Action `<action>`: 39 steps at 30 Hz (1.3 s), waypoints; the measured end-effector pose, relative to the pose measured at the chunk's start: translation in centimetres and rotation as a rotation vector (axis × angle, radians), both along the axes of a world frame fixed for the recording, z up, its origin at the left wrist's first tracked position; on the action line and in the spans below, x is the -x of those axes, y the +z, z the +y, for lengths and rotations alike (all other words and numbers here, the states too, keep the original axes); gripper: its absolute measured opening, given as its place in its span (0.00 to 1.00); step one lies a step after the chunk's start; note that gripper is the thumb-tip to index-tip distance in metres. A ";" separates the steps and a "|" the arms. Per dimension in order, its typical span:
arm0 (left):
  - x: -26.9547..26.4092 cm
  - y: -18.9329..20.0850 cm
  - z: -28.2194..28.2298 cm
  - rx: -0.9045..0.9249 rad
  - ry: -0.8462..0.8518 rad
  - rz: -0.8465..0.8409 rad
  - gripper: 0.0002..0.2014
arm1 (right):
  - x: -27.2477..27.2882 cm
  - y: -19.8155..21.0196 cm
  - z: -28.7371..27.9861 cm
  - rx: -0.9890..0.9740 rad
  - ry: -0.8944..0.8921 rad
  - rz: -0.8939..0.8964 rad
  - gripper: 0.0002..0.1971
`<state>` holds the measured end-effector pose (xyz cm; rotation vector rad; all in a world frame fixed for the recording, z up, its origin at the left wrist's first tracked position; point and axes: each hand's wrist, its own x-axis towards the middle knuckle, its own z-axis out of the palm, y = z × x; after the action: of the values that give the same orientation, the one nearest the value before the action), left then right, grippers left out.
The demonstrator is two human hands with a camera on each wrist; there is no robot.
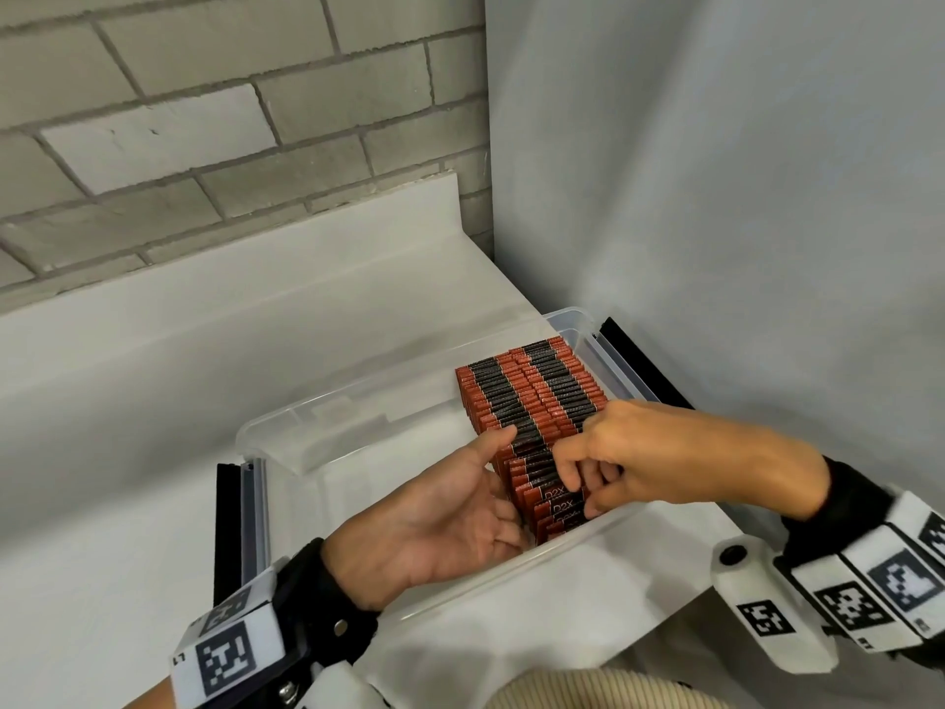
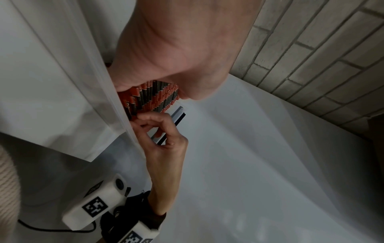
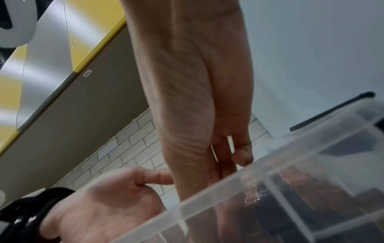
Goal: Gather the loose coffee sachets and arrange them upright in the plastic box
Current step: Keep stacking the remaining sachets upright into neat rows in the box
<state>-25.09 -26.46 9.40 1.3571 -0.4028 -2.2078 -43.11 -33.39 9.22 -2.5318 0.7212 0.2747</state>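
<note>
The clear plastic box sits on the white counter, tucked into the corner by the brick wall. The coffee sachets fill its right-hand side in two tight rows, standing on edge with red-and-black tops showing. The nearest ones lean, their printed faces partly visible. No loose sachets are visible on the counter.

The left hand is inside the box, palm turned toward the stack and fingers relaxed. Its thumb rests against the stack's left edge, likely as a stop so the row does not topple into the empty half. It grips nothing.

The right hand reaches over the near wall with fingers curled down onto the tops of the leaning sachets. Whether it pinches one or only presses them cannot be told.

Judgement: task is near its end. The remaining work looks like squaring the front sachets upright against the packed rows.
</note>
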 end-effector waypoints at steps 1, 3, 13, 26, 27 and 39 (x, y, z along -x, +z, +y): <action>0.0 0.1 0.0 -0.002 0.001 0.002 0.36 | -0.1 0.0 0.0 0.018 0.020 0.009 0.04; 0.1 0.3 0.0 -0.014 0.019 0.020 0.33 | -0.3 -0.2 0.0 0.072 0.074 0.010 0.02; 0.2 0.5 -0.1 -0.011 0.005 0.004 0.30 | -0.2 -0.2 -0.2 0.105 0.142 -0.056 0.04; 0.1 -0.5 -0.2 -0.001 -0.017 -0.024 0.36 | 0.2 -1.1 -1.0 -0.064 0.072 -0.094 0.02; 0.0 -0.9 -0.3 0.008 -0.024 -0.041 0.37 | 0.5 -0.8 -1.1 -0.073 0.039 -0.116 0.02; -0.4 -3.0 -0.8 0.030 -0.022 -0.111 0.31 | 0.1 -1.8 -0.6 -0.026 -0.004 -0.073 0.03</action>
<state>-24.72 -27.23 6.38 1.4700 -0.4914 -2.1415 -43.16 -34.04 7.44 -2.5020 0.6897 0.1879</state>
